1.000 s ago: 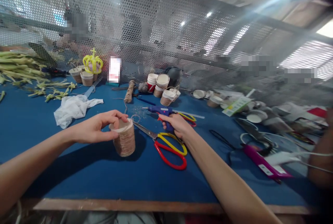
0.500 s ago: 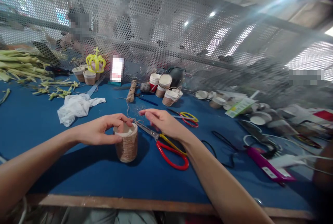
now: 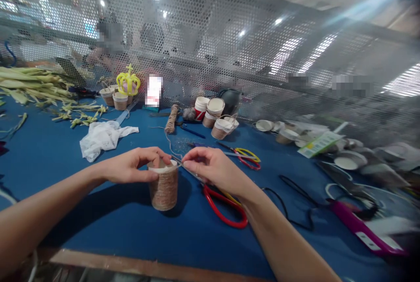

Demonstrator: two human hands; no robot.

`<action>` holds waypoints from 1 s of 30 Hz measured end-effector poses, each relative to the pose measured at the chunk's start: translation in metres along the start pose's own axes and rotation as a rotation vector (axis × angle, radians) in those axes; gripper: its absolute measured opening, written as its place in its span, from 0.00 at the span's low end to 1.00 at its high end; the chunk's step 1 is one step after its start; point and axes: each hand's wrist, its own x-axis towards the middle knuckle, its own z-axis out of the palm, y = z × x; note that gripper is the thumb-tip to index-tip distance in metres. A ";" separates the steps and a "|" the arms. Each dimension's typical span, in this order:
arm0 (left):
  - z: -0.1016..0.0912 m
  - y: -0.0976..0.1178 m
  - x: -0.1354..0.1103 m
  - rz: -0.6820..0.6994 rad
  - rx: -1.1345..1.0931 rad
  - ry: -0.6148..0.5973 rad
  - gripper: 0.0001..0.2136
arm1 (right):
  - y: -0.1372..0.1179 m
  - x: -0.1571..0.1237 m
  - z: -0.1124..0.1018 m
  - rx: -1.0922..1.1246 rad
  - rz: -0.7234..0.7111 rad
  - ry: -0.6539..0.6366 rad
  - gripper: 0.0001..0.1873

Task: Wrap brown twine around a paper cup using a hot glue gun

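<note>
A paper cup wrapped in brown twine (image 3: 164, 192) stands upright on the blue table. My left hand (image 3: 136, 165) is closed on its rim, thumb outside and fingers reaching over the white inside. Just right of the rim, my right hand (image 3: 213, 168) pinches the loose twine between thumb and fingertips. That strand runs back to a twine bundle (image 3: 171, 119) lying behind the cup. Under my right hand lie large scissors (image 3: 226, 214) with red and yellow handles; the hand partly covers their blades.
Behind are several twine-wrapped cups (image 3: 220, 129), a lit phone (image 3: 153, 91) and smaller scissors (image 3: 247, 158). A crumpled white cloth (image 3: 103, 138) and pale green stalks (image 3: 33, 83) lie left. At right are a purple power strip (image 3: 364, 227) and cables. A perforated metal screen (image 3: 256, 54) closes the back.
My right hand has lowered toward the cup's rim, and its fingers have closed on the twine. The left hand keeps its hold on the cup. The view has shifted slightly.
</note>
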 end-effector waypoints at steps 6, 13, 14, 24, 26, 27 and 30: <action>0.002 -0.001 0.001 -0.036 -0.137 0.006 0.12 | -0.002 -0.012 0.005 -0.079 -0.044 0.081 0.11; 0.006 0.000 0.001 -0.039 -0.311 0.010 0.12 | 0.002 -0.017 0.008 -0.099 -0.053 0.106 0.12; 0.007 0.000 0.001 -0.039 -0.331 0.008 0.12 | 0.003 -0.017 0.009 -0.098 -0.051 0.100 0.12; 0.010 -0.001 -0.001 -0.032 -0.499 -0.010 0.09 | 0.008 -0.019 0.009 -0.059 -0.084 0.050 0.09; 0.011 -0.002 -0.002 -0.019 -0.540 -0.012 0.09 | 0.009 -0.019 0.010 0.047 -0.038 0.020 0.08; 0.012 -0.002 -0.002 -0.013 -0.560 -0.009 0.09 | 0.009 -0.019 0.011 0.104 -0.018 0.004 0.08; 0.013 -0.001 -0.002 0.000 -0.616 -0.005 0.08 | 0.010 -0.020 0.013 0.228 0.009 -0.039 0.08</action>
